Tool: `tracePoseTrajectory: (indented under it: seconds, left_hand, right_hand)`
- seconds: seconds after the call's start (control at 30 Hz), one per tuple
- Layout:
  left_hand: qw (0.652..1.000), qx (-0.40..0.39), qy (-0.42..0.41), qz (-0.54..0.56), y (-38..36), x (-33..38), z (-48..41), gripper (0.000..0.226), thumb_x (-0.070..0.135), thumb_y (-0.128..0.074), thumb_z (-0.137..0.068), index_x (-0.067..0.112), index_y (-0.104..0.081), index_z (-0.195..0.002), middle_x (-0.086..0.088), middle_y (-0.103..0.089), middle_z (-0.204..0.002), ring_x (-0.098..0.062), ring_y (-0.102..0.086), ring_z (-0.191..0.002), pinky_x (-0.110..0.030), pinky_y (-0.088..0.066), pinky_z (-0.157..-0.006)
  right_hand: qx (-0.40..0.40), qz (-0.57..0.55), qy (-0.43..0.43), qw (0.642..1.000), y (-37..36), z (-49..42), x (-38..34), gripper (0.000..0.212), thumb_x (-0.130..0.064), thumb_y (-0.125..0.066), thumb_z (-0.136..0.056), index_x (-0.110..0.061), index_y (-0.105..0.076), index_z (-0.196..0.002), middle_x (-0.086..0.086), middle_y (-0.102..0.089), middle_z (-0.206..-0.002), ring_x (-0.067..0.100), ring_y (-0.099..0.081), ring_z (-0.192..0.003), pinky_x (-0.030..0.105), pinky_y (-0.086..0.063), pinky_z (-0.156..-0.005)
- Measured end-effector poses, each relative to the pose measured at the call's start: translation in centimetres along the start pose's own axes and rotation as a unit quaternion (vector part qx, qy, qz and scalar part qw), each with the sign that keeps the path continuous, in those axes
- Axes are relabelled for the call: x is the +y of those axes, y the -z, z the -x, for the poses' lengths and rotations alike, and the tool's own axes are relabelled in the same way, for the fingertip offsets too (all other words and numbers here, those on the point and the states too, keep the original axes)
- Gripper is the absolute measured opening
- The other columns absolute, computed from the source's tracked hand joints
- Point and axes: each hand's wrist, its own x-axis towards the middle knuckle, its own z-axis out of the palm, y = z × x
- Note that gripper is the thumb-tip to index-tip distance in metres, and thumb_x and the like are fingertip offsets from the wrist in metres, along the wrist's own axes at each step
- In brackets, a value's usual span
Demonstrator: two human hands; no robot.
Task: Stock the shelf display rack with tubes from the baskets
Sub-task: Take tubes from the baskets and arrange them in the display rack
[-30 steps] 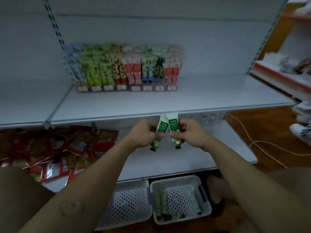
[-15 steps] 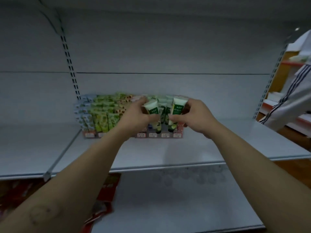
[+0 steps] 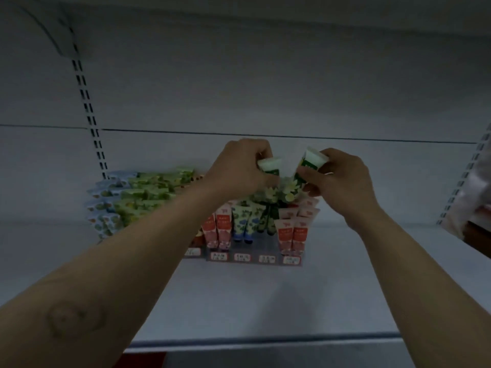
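Note:
A clear tiered display rack (image 3: 265, 257) with price labels along its front stands on the white shelf (image 3: 265, 301), packed with rows of blue, green, red and pink tubes. My left hand (image 3: 236, 171) grips a white-and-green tube (image 3: 271, 166) above the rack's right-middle rows. My right hand (image 3: 340, 181) pinches a second white-and-green tube (image 3: 309, 162), tilted with its lower end down toward the same rows. The two tubes' lower ends come close together over the dark green tubes (image 3: 268, 221). The baskets are out of view.
The shelf's white back panel (image 3: 265, 88) rises behind the rack, with slotted uprights at the left (image 3: 87, 112) and right (image 3: 462, 179). Bare shelf surface lies in front of and right of the rack. A red strip (image 3: 143, 359) shows below the shelf edge.
Both hands have risen from below the shelf edge to above the rack, each carrying its tube. The view has tilted up, so the baskets and lower shelf have left the frame.

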Motion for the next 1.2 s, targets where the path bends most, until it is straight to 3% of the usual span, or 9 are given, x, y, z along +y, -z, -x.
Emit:
tracePoseTrajectory:
  seconds: [0.13, 0.33, 0.5, 0.57, 0.67, 0.77, 0.93, 1.03, 1.2]
  left_hand:
    - [0.992, -0.089, -0.023, -0.084, -2.0, -1.9, -1.0, 0.023, 0.029, -0.081, -0.073, 0.020, -0.062, -0.084, 0.009, -0.059, -0.075, -0.010, -0.055, -0.068, -0.020, -0.041, -0.055]
    - [0.982, -0.105, -0.055, -0.147, -2.6, -3.1, -1.2, 0.025, 0.034, -0.075, -0.078, 0.021, -0.070, -0.100, 0.000, -0.067, -0.089, -0.016, -0.059, -0.077, -0.027, -0.049, -0.066]
    - [0.955, -0.143, -0.124, -0.227, -3.4, -3.3, -1.0, 0.029, 0.031, -0.068, -0.082, 0.020, -0.070, -0.108, -0.002, -0.066, -0.096, -0.019, -0.056, -0.092, -0.032, -0.048, -0.073]
    - [0.943, -0.159, -0.135, -0.258, -3.9, -3.4, -0.8, 0.030, 0.030, -0.064, -0.083, 0.021, -0.069, -0.111, -0.003, -0.063, -0.101, -0.020, -0.051, -0.099, -0.030, -0.040, -0.071]
    - [0.934, -0.148, -0.149, -0.288, -4.1, -3.7, -0.6, 0.030, 0.035, -0.062, -0.083, 0.024, -0.067, -0.111, -0.001, -0.061, -0.101, -0.019, -0.046, -0.100, -0.030, -0.023, -0.070]
    - [0.943, -0.134, -0.131, -0.276, -4.1, -3.8, -0.4, 0.032, 0.040, -0.062, -0.084, 0.026, -0.065, -0.112, 0.002, -0.053, -0.092, -0.019, -0.046, -0.102, -0.030, -0.021, -0.073]
    - [0.974, -0.088, -0.066, -0.200, -4.6, -4.0, 0.1, 0.037, 0.046, -0.070, -0.079, 0.023, -0.069, -0.108, -0.004, -0.056, -0.100, -0.019, -0.046, -0.103, -0.031, -0.026, -0.080]
    - [0.985, -0.056, -0.041, -0.160, -4.8, -3.9, 0.5, 0.039, 0.046, -0.075, -0.075, 0.025, -0.069, -0.108, -0.003, -0.056, -0.101, -0.016, -0.044, -0.104, -0.030, -0.023, -0.076]
    - [0.965, -0.042, -0.084, -0.244, -5.7, -4.2, 1.2, 0.034, 0.048, -0.067, -0.081, 0.030, -0.070, -0.109, -0.001, -0.058, -0.100, -0.014, -0.033, -0.108, -0.033, -0.019, -0.084]
  right_hand:
    - [-0.055, 0.074, 0.026, 0.995, -1.2, -0.7, 0.0, 0.017, -0.029, -0.073, -0.079, -0.014, -0.067, -0.084, 0.005, -0.070, -0.077, 0.023, -0.067, -0.072, 0.041, -0.054, -0.072]
    - [-0.054, 0.131, 0.050, 0.989, -1.3, -1.4, -1.0, 0.017, -0.028, -0.074, -0.078, -0.013, -0.068, -0.084, 0.004, -0.068, -0.079, 0.017, -0.062, -0.072, 0.023, -0.044, -0.059]
    - [-0.011, 0.077, 0.034, 0.996, -1.1, -1.3, -1.5, 0.011, -0.021, -0.075, -0.073, -0.013, -0.067, -0.074, 0.007, -0.070, -0.070, 0.023, -0.068, -0.065, 0.042, -0.056, -0.064]
    - [-0.002, 0.084, 0.038, 0.996, -1.1, -1.1, -1.7, 0.010, -0.020, -0.074, -0.073, -0.013, -0.067, -0.074, 0.007, -0.069, -0.068, 0.023, -0.068, -0.064, 0.037, -0.054, -0.061]
    - [0.010, 0.101, 0.049, 0.994, -1.3, -0.7, -2.0, 0.010, -0.021, -0.073, -0.075, -0.013, -0.067, -0.076, 0.004, -0.068, -0.066, 0.017, -0.066, -0.063, 0.027, -0.048, -0.058]
    - [0.021, 0.107, 0.046, 0.993, -1.5, -0.7, -2.0, 0.010, -0.021, -0.073, -0.076, -0.014, -0.067, -0.076, 0.000, -0.067, -0.066, 0.016, -0.065, -0.063, 0.024, -0.046, -0.057]
    - [0.041, 0.124, 0.049, 0.990, -1.4, -0.8, -2.1, 0.015, -0.022, -0.070, -0.077, -0.008, -0.066, -0.076, 0.009, -0.068, -0.066, 0.022, -0.065, -0.065, 0.031, -0.048, -0.061]
    - [0.049, 0.130, 0.049, 0.989, -1.4, -1.0, -2.0, 0.017, -0.024, -0.069, -0.077, -0.007, -0.066, -0.076, 0.011, -0.068, -0.066, 0.025, -0.066, -0.066, 0.038, -0.054, -0.066]
    - [0.046, 0.111, 0.032, 0.992, -1.8, -0.8, -2.1, 0.014, -0.024, -0.070, -0.077, -0.011, -0.066, -0.077, 0.007, -0.068, -0.067, 0.024, -0.066, -0.067, 0.038, -0.054, -0.069]
